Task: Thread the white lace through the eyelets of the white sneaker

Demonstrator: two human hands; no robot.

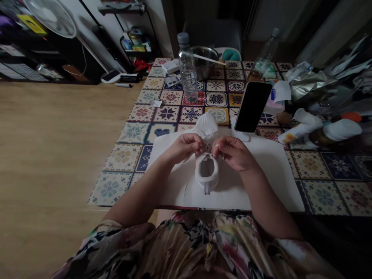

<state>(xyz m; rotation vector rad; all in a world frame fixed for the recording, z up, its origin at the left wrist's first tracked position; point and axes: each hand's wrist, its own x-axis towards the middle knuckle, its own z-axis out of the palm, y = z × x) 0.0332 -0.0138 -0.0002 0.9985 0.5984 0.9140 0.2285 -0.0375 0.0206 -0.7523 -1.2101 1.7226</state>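
The white shoe (pixel 207 170) is sitting on a white sheet (pixel 261 178) over the patterned mat (pixel 139 116), heel toward the person, and it is looking light and soft-sided, likely to slide if tugged. The left hand (pixel 183 147) is pinching the laces (pixel 207 135) on the left of the tongue, and the right hand (pixel 232 153) is pinching them on the right. These thin cords are probably handling best when gripped close to the eyelets.
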